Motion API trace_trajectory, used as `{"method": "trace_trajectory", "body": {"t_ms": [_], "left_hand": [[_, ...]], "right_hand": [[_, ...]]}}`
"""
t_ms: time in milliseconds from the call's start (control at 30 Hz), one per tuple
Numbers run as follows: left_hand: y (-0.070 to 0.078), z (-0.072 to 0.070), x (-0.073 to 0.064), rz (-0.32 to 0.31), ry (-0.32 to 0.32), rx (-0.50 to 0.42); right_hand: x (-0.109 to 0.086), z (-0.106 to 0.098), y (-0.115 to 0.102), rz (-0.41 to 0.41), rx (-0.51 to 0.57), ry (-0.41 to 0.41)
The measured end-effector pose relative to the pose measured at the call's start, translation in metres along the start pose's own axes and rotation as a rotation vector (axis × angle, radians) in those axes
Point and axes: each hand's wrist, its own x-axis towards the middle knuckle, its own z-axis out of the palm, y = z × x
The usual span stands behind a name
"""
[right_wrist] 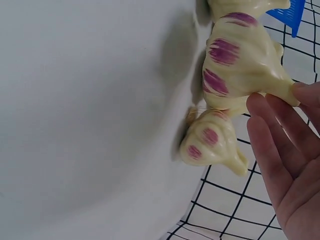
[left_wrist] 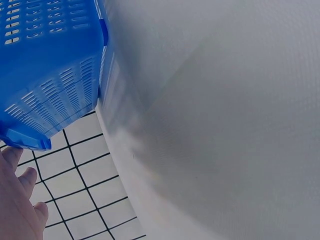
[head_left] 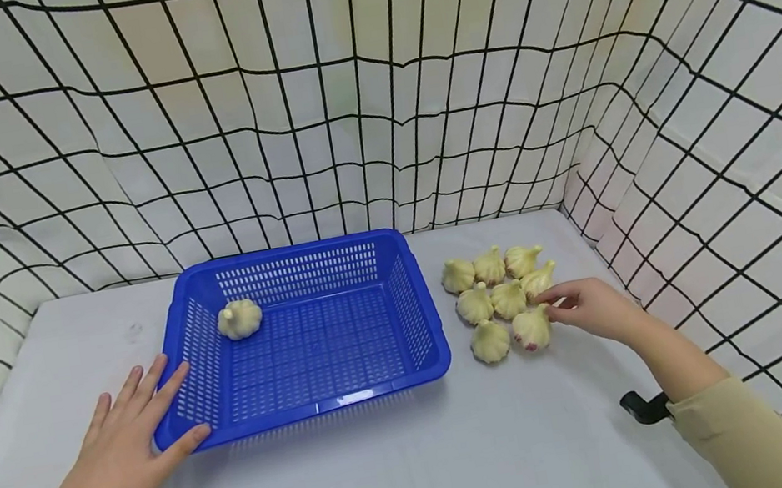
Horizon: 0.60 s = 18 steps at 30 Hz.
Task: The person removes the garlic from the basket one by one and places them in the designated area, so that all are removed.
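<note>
My left hand (head_left: 124, 440) lies with spread fingers at the left rim of a blue plastic basket (head_left: 382, 387). In the left wrist view its fingertips (left_wrist: 28, 176) are right at the basket's edge. One garlic bulb (head_left: 240, 320) sits inside, by the basket's left wall. On the right, my right hand (head_left: 594, 312) pinches the stem of a purple-streaked garlic bulb (head_left: 531, 330) between thumb and fingers. That bulb (right_wrist: 240, 62) looms large in the right wrist view, beside a smaller-looking garlic bulb (right_wrist: 212, 140). Several more pale garlic bulbs (head_left: 508, 300) are grouped in rows close by.
A white cloth (head_left: 396, 479) covers the table. Black netting (head_left: 327, 119) over white sheeting rises behind the table and along both sides. A black piece (head_left: 643, 407) sticks out by the right sleeve (head_left: 745, 427).
</note>
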Motion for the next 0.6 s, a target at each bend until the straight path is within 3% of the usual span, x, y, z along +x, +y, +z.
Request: {"method": "trace_trajectory", "body": {"t_ms": [600], "left_hand": [[0.0,0.001,0.0,0.005,0.012,0.003]], "right_hand": [[0.007,0.013,0.005,-0.028,-0.023,-0.019]]}}
